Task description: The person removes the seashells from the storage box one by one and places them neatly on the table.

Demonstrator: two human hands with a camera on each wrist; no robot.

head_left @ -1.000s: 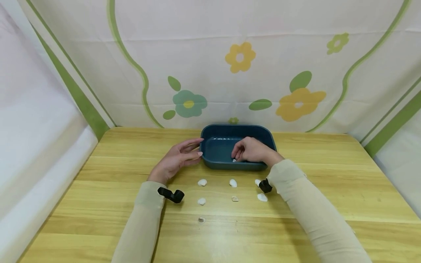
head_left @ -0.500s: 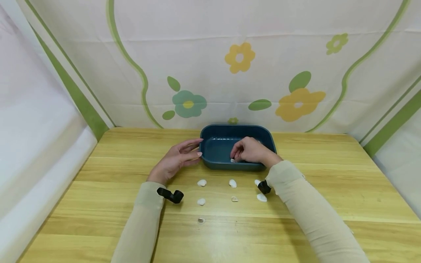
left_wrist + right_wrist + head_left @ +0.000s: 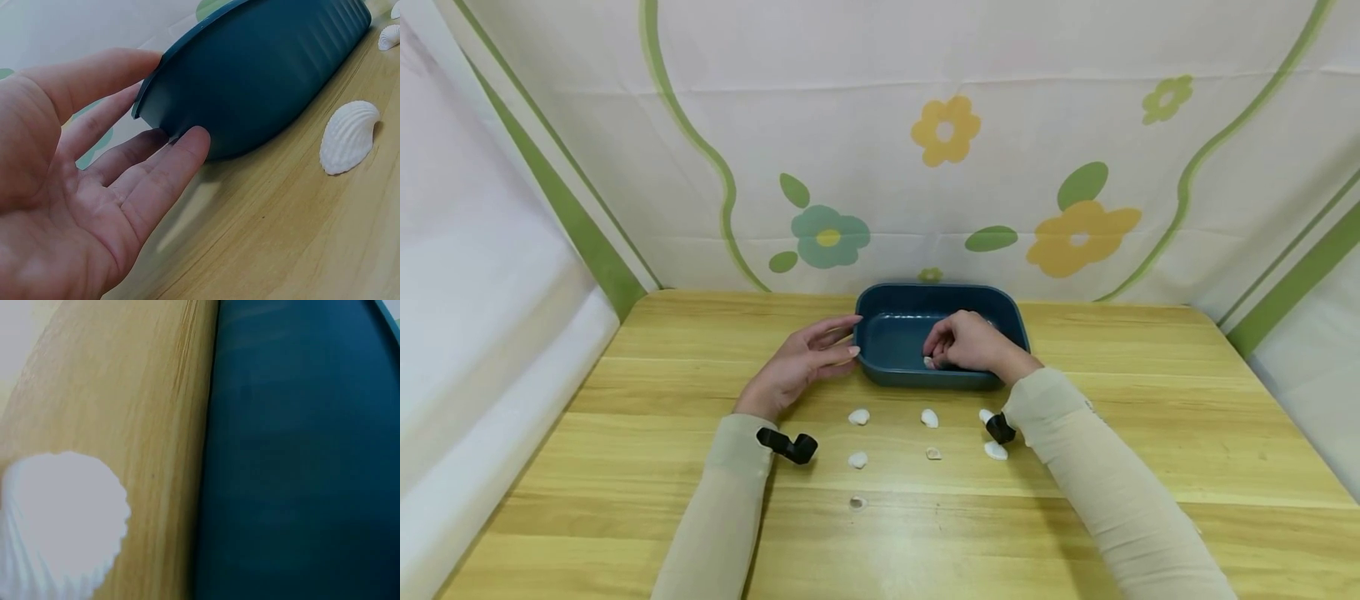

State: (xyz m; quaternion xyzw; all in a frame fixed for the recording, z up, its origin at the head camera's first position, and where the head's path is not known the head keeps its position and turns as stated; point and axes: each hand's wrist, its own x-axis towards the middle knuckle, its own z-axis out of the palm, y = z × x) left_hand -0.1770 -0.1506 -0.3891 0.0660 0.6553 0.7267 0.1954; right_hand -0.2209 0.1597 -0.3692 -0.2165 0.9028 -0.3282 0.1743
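Observation:
A dark blue rectangular basin [image 3: 934, 380] stands at the back of the table. My right hand [image 3: 973, 342] reaches over its front rim, with curled fingers pinching a small pale seashell [image 3: 928, 362] low inside; the fingers partly cover it. Against the basin's left end, my left hand [image 3: 797, 367] has its fingers extended and fingertips touching the rim and outer wall. Seen closer in the left wrist view, the thumb meets the rim and a fingertip lies at the wall below. The right wrist view shows the basin's outer side [image 3: 294, 450] but no hand.
Several white seashells lie in loose rows before the basin, among them a shell [image 3: 859, 417] at front left and a ribbed shell [image 3: 996, 451] near the right sleeve. A squarish shell piece [image 3: 933, 454] lies mid-table. Behind rises a floral curtain [image 3: 880, 150].
The pinched seashell has shifted and turned slightly between the right fingertips, inside the basin. My left hand stays at the basin's left end, and the shells on the table have not moved.

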